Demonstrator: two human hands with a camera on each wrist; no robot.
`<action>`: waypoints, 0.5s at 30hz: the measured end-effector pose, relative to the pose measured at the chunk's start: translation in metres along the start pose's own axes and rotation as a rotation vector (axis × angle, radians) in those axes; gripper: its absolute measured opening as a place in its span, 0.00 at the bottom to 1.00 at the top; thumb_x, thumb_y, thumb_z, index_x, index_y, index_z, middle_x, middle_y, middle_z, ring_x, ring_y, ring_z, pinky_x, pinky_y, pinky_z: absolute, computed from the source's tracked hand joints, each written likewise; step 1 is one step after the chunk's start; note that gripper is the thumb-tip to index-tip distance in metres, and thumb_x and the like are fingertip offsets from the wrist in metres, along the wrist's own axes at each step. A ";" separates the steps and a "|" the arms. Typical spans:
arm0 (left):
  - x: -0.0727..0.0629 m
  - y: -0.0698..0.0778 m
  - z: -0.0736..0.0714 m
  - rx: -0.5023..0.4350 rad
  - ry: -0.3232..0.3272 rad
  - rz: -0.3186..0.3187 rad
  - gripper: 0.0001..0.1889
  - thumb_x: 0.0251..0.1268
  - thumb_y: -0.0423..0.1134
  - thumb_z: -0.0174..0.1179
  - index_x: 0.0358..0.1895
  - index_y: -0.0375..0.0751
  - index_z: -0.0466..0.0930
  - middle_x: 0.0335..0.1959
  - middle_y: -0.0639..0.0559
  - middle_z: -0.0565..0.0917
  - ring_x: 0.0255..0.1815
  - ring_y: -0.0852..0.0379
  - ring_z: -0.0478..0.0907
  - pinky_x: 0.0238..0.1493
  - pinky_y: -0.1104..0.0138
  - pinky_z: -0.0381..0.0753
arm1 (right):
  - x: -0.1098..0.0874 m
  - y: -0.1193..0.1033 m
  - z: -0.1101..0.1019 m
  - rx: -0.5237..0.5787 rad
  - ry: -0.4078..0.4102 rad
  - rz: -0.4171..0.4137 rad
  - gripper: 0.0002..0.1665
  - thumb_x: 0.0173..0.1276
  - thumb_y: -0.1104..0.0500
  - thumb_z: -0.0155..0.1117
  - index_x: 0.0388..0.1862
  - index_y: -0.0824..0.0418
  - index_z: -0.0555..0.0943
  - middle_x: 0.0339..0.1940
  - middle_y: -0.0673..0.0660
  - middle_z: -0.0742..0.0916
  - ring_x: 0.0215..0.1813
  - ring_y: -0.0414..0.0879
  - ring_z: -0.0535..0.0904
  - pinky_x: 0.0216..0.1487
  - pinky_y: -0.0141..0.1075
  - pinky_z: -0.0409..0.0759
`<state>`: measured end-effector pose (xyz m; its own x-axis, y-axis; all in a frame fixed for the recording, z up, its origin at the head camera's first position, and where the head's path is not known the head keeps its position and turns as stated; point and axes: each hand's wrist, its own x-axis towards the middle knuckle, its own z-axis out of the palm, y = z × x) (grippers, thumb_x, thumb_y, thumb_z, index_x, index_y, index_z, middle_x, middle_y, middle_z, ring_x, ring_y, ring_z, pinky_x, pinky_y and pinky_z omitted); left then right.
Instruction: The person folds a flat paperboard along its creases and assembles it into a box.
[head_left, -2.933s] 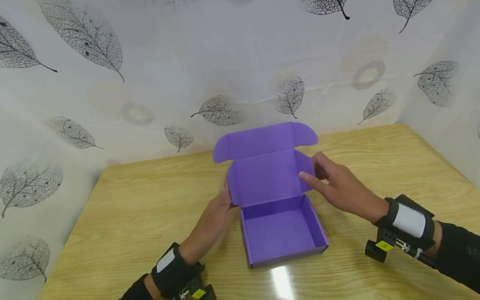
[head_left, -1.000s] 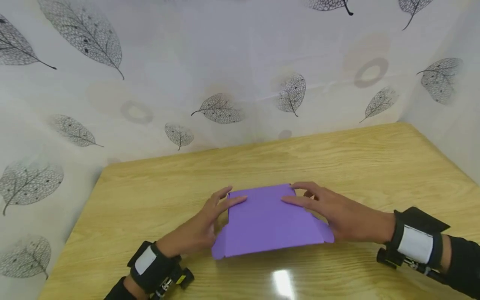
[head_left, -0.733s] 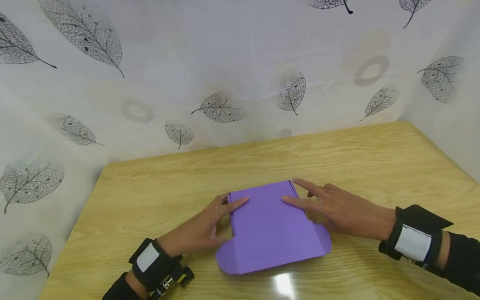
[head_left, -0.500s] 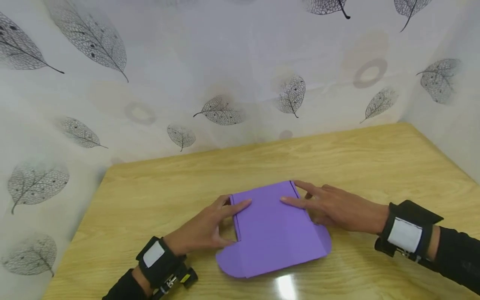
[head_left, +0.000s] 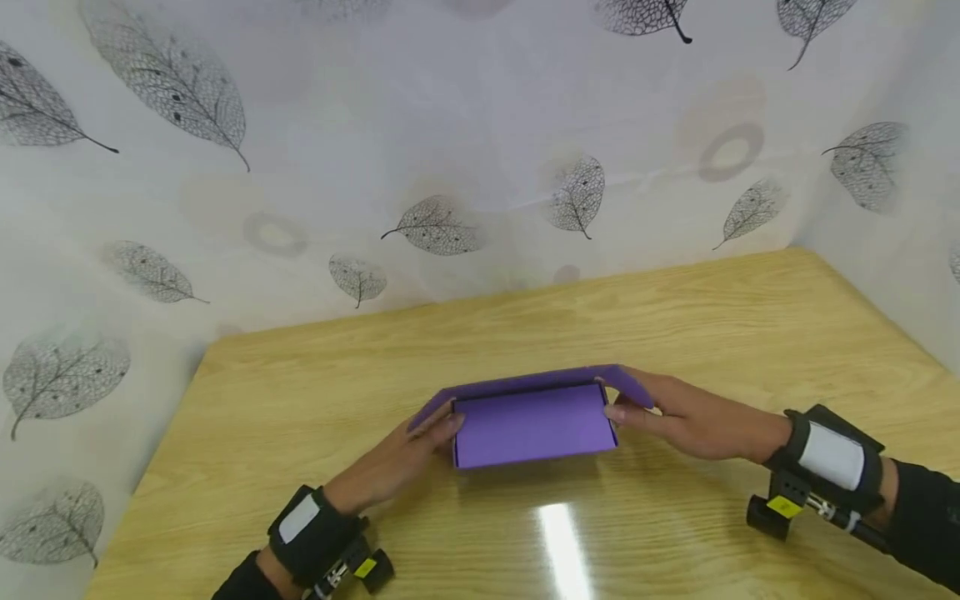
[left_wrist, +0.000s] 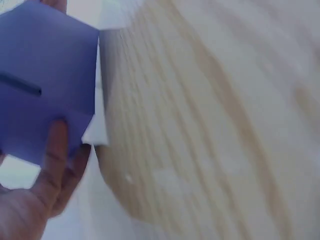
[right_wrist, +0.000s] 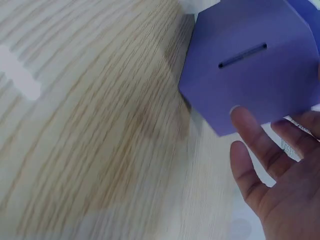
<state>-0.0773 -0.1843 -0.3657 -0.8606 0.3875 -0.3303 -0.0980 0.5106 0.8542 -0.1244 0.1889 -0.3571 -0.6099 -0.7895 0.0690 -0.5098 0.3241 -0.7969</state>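
In the head view, a purple cardboard box (head_left: pixel 536 429) has one plain narrow wall facing me. Above that wall, the lid's edge flap (head_left: pixel 525 385) runs along the top, its rounded ears spread to both sides. My left hand (head_left: pixel 397 462) holds the left end, thumb on the near wall's corner. At the right end, my right hand (head_left: pixel 697 421) grips with its thumb at the near corner and other fingers behind the ear. Both wrist views show fingertips touching the purple box (right_wrist: pixel 245 85), beside a dark slot. The box's inside is hidden.
The box is over a light wood-grain table (head_left: pixel 300 375) with a bright light reflection (head_left: pixel 564 550) near its front. A pale cloth with leaf prints (head_left: pixel 480 125) hangs behind and along the sides. Each wrist wears a black strap with a camera.
The lid, upright with the inside showing at first, came down over the box. Since then the flap has risen from the front, and a narrow wall now faces me. Both thumbs moved to that wall's corners.
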 end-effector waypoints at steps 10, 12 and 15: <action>0.003 0.005 0.016 -0.100 0.148 0.180 0.32 0.84 0.50 0.41 0.76 0.27 0.57 0.73 0.32 0.66 0.72 0.39 0.66 0.72 0.48 0.65 | 0.010 -0.005 0.013 0.210 0.066 -0.100 0.26 0.83 0.69 0.35 0.77 0.68 0.58 0.58 0.62 0.82 0.52 0.45 0.83 0.48 0.41 0.84; 0.003 0.007 0.022 -0.185 0.226 0.192 0.28 0.83 0.46 0.46 0.73 0.28 0.64 0.65 0.34 0.74 0.62 0.43 0.75 0.63 0.53 0.76 | 0.011 -0.009 0.018 0.187 0.108 -0.086 0.26 0.83 0.68 0.36 0.77 0.66 0.59 0.59 0.61 0.81 0.54 0.45 0.82 0.50 0.40 0.84; 0.001 0.012 0.029 -0.220 0.361 0.221 0.22 0.79 0.43 0.53 0.67 0.33 0.71 0.55 0.40 0.80 0.53 0.50 0.78 0.52 0.62 0.81 | 0.012 -0.015 0.024 0.182 0.134 -0.071 0.27 0.84 0.66 0.37 0.79 0.62 0.56 0.65 0.61 0.77 0.59 0.46 0.80 0.55 0.39 0.82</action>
<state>-0.0649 -0.1556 -0.3670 -0.9875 0.1575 -0.0040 0.0369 0.2560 0.9660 -0.1095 0.1619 -0.3588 -0.6578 -0.7267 0.1981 -0.4438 0.1614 -0.8815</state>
